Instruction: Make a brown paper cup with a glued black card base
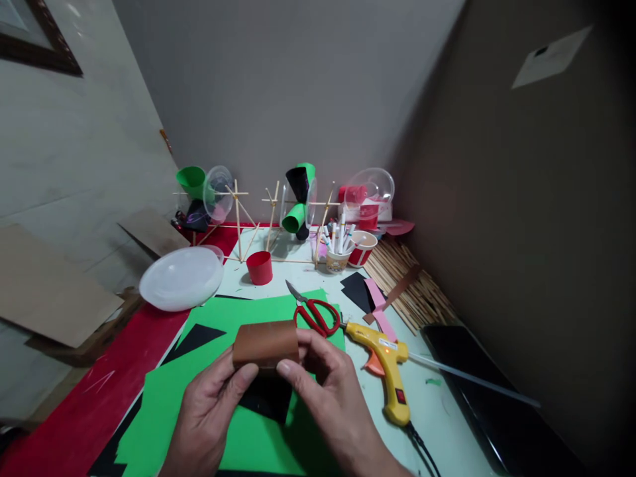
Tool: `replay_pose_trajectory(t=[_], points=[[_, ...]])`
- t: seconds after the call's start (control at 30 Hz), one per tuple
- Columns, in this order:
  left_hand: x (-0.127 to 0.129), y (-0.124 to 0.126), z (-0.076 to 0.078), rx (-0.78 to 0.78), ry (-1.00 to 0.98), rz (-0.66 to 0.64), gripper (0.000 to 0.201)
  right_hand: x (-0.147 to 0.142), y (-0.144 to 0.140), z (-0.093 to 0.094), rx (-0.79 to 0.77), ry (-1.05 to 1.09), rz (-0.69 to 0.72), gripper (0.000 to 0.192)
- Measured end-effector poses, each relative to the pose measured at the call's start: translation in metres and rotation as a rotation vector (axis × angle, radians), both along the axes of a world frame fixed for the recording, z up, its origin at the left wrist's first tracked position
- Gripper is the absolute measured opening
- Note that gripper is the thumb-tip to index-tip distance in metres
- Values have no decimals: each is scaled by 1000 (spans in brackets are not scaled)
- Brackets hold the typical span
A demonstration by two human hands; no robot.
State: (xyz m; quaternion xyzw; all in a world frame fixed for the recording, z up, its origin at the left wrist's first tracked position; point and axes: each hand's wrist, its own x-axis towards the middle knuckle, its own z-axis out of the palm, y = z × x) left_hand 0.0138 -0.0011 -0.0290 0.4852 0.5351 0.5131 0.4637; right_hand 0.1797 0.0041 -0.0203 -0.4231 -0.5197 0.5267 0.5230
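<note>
A curled brown paper piece (265, 343) is held above green paper (258, 437).

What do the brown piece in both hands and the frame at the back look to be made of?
The brown piece, pinched between left hand and right hand, looks like matte paper or thin card: it bends in a smooth curve with a soft sheen. The frame looks like thin wooden skewers, pale and straight; their joints are too small to make out.

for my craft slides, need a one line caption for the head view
Both hands curl a brown paper piece over green paper.
</note>
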Motion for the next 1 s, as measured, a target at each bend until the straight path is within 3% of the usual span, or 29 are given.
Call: replay_pose_trajectory(t=[0.17,0.43,0.7,1.0], points=[[1,1,-8,-73,-237,-37,33,-3,0,-2,-56,12,-34,28],[9,5,4,-148,-390,-5,36,-6,1,1,-139,16,-26,31],[10,5,6,-177,-324,86,47,-6,3,-1,-151,95,-12,23],[6,5,1,-170,-285,85,48,-9,3,-8,-99,96,-81,20]])
